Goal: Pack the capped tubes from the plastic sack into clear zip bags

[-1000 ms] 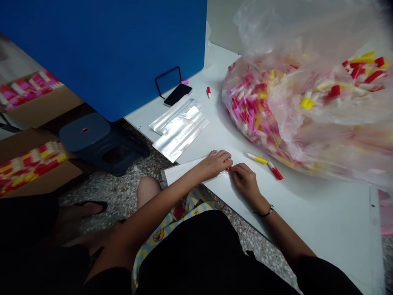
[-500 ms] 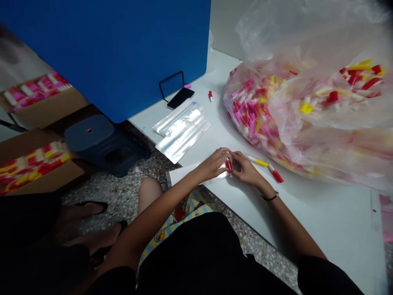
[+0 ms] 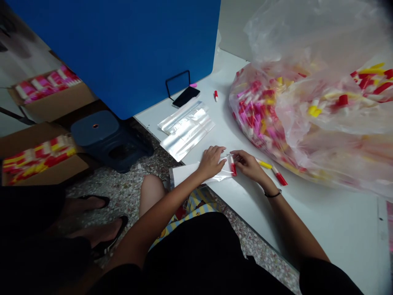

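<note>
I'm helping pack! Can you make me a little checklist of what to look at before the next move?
1. Right hand holds the red-capped marker: ok.
2. Left hand rests on the clear plastic sleeve: ok.
3. Marker all the way inside the sleeve: cannot tell.
4. Foil sleeves lying flat, away from the hands: ok.
5. Big plastic bag of markers tied shut: cannot tell.

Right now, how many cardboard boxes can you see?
2: one cardboard box at the upper left, and another cardboard box below it at the left edge. More could be hidden.
</note>
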{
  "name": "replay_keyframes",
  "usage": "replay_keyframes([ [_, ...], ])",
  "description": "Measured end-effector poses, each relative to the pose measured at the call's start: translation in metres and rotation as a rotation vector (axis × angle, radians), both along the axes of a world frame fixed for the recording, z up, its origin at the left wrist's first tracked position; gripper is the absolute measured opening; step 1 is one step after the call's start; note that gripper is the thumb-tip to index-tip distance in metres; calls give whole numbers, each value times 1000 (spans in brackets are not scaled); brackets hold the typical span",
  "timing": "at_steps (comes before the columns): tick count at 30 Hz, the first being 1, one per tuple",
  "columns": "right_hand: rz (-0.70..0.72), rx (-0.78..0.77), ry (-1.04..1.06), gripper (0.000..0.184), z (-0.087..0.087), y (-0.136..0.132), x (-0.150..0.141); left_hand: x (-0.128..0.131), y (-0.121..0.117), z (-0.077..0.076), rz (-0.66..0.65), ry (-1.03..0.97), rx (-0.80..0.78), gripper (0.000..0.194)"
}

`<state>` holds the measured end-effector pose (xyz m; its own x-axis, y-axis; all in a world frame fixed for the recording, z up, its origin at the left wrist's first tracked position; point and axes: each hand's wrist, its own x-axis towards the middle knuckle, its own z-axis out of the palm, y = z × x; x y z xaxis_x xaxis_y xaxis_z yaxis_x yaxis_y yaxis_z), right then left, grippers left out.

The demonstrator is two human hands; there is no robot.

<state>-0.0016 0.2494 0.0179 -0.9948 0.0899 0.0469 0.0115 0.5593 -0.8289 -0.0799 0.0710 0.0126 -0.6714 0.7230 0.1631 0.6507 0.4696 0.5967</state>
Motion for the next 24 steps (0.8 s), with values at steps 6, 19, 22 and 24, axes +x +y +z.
replay_keyframes([
  [6, -104, -135, 14, 40, -4, -5, 8, 1, 1, -4, 54, 91, -93, 26],
  [19, -235, -120, -80, 41, 7, -20, 10, 5, 1, 2, 58, 85, -142, 18],
  [22, -209, -15, -59, 38, 7, -24, 15, 10, 1, 2, 50, 87, -153, 19],
  [24, -222, 43, -45, 33, 6, -27, 18, 15, 1, 3, 47, 83, -157, 19],
])
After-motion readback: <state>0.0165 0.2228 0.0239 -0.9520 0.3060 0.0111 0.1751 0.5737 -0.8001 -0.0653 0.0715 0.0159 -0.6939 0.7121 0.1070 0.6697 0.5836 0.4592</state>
